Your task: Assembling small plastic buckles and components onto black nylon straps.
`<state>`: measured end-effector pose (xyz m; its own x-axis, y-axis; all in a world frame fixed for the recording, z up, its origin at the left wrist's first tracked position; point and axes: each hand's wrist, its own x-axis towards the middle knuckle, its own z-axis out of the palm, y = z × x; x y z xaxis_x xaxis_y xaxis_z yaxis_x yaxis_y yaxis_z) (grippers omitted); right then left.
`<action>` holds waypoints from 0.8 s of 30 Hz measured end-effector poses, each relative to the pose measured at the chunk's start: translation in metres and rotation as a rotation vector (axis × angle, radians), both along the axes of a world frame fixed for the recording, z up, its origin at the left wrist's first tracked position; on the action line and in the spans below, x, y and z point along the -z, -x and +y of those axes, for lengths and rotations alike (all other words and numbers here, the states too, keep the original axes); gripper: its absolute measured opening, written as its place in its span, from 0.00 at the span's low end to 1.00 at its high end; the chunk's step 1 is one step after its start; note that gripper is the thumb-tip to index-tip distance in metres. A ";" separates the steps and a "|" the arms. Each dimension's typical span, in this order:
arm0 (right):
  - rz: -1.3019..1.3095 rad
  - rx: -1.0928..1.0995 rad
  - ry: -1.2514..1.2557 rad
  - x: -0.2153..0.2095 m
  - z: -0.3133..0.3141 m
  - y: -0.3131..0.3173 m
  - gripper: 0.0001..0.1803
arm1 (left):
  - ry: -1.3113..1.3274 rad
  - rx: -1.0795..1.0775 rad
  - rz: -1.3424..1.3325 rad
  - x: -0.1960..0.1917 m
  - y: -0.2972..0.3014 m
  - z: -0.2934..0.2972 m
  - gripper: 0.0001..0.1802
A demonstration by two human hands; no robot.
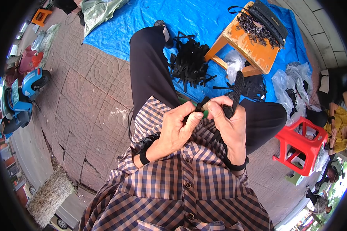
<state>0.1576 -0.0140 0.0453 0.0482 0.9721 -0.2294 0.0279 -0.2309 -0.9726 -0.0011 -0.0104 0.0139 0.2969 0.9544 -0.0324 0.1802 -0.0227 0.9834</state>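
Observation:
In front of my lap, both hands are pinching a black webbing strap [238, 86]. My left hand [179, 127] is closed, thumb against fingers, on one black end of it. My right hand [230, 125] grips a bunched part, and a flat length stands up past its knuckles. The fingertips of the two hands nearly meet, and a bit of green shows behind them. What exactly lies between the fingertips is too small to make out. Beyond my hands, a heap of cut black straps [189, 61] lies on a blue tarp [142, 17].
A worn wooden stool [239, 36] at the far right bears small dark shiny pieces [254, 30] and a black pouch [268, 21]. Clear plastic bags [293, 81] lie beside it. A red plastic stool [302, 144] stands right, near another person's hands [332, 133]. A blue scooter [25, 94] is parked left.

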 end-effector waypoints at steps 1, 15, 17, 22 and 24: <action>-0.005 0.008 0.026 0.000 0.001 -0.001 0.09 | 0.000 0.001 -0.001 -0.001 0.000 0.001 0.14; 0.175 0.138 0.030 0.025 0.012 0.001 0.11 | 0.212 -0.057 -0.168 0.000 -0.006 0.000 0.08; 0.298 0.184 0.138 0.028 0.015 -0.001 0.14 | 0.287 -0.023 -0.223 0.006 -0.004 0.000 0.09; 0.316 0.135 0.149 0.033 0.011 0.001 0.13 | 0.376 -0.006 -0.324 0.006 -0.005 0.003 0.09; 0.109 0.137 -0.041 0.039 0.010 0.003 0.13 | 0.450 0.022 -0.373 0.010 -0.004 0.007 0.10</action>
